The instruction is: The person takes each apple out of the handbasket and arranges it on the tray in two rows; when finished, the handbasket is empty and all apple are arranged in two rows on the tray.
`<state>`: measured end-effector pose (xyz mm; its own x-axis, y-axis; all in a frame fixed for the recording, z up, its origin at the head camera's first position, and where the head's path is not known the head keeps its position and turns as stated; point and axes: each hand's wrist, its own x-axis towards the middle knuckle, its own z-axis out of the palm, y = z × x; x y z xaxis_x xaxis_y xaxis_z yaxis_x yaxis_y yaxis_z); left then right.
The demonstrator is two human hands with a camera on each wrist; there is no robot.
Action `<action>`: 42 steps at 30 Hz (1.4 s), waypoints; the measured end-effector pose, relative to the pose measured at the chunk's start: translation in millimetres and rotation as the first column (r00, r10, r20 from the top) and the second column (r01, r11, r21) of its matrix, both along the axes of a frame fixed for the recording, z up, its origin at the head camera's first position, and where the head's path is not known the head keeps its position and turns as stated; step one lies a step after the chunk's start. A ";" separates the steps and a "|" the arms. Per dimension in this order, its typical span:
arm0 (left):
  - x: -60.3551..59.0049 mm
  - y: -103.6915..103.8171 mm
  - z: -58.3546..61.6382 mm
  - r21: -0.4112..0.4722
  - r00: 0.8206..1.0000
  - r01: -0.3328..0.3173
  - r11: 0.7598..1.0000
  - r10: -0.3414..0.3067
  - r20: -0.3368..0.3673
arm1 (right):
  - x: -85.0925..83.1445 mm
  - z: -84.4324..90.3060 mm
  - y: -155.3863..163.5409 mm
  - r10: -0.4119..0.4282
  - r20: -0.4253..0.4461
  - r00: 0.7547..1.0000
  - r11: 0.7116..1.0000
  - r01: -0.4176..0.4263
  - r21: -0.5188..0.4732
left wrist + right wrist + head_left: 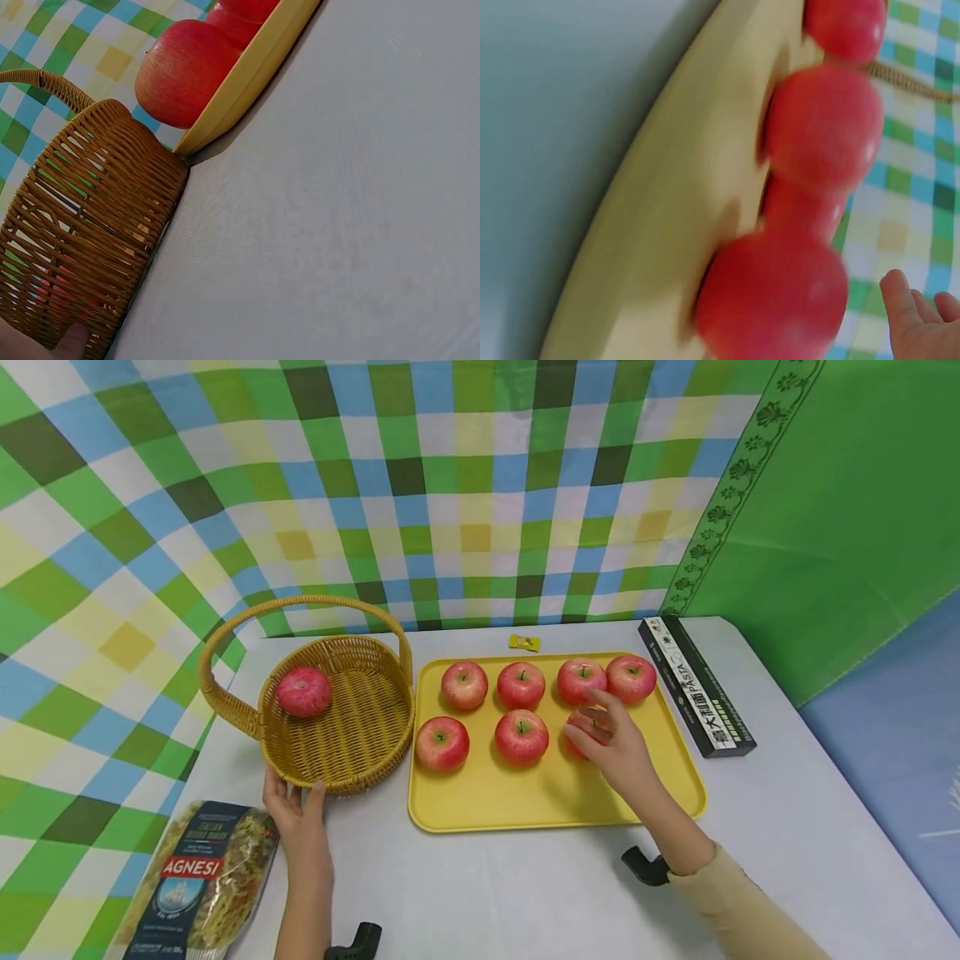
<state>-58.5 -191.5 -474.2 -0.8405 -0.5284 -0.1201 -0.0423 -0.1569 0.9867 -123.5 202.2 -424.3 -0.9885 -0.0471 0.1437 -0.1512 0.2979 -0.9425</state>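
- The right hand (611, 745) reaches over the yellow tray (525, 802) with its fingers spread and relaxed, lying over the apple (577, 737) at the right end of the front row.
- That apple sits directly under the right hand's fingers and is mostly hidden by them. Whether the fingers press it or only hover above it cannot be told. In the right wrist view the fingertips (911, 315) show just beside a blurred red apple (772, 300), not curled round it.
- Two more apples lie in the same row to the left of the right hand, and four stand in the row beyond its fingertips, all on the tray.
- The left hand (296, 806) rests on the counter (525, 893) against the near wall of the wicker basket (352, 752), fingers straight and apart, thumb on one side of the curve and fingers on the other, touching the weave without gripping it.
- One apple in the basket (303, 692) lies beyond the left hand, near the far left wall under the arched handle (300, 606).
- The basket stands just beside the tray's left edge; the left wrist view shows the two almost touching.
- A pasta bag (195, 881) lies just left of the left hand's wrist.
- A long black pasta box (697, 685) lies right of the tray, well beyond the right hand.
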 end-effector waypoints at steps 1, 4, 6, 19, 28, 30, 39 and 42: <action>-0.2 0.2 0.0 0.000 1.000 0.002 1.000 -0.002 0.003 | 0.1 0.3 -6.0 0.013 -0.004 1.000 1.000 -0.013 -0.003; -0.8 0.5 0.0 0.004 1.000 0.007 1.000 -0.007 0.006 | -0.8 2.5 -24.8 0.062 -0.029 0.998 0.998 -0.063 -0.021; -0.8 0.4 -0.7 0.001 1.000 0.008 1.000 -0.008 0.009 | -3.1 4.4 -38.3 0.104 -0.048 0.993 0.994 -0.105 -0.034; -0.7 0.0 -2.4 -0.019 1.000 0.007 1.000 -0.007 -0.003 | -23.2 27.6 -153.2 0.346 -0.032 0.938 0.938 -0.347 -0.009; -0.5 -1.3 -2.6 -0.026 1.000 0.005 1.000 -0.006 -0.007 | -54.8 40.3 -225.3 0.370 0.027 0.929 0.914 -0.369 0.166; -0.7 -1.4 -2.8 -0.023 1.000 0.002 1.000 -0.002 -0.004 | -61.3 38.8 -237.6 0.364 0.028 0.931 0.910 -0.362 0.204; -1.1 -1.1 -1.8 -0.020 1.000 0.007 1.000 -0.007 -0.011 | -82.9 33.1 -287.4 0.348 0.084 0.934 0.859 -0.353 0.371; -1.2 0.4 -2.0 -0.019 1.000 0.010 1.000 -0.011 -0.012 | -87.6 30.6 -298.8 0.343 0.102 0.934 0.837 -0.353 0.419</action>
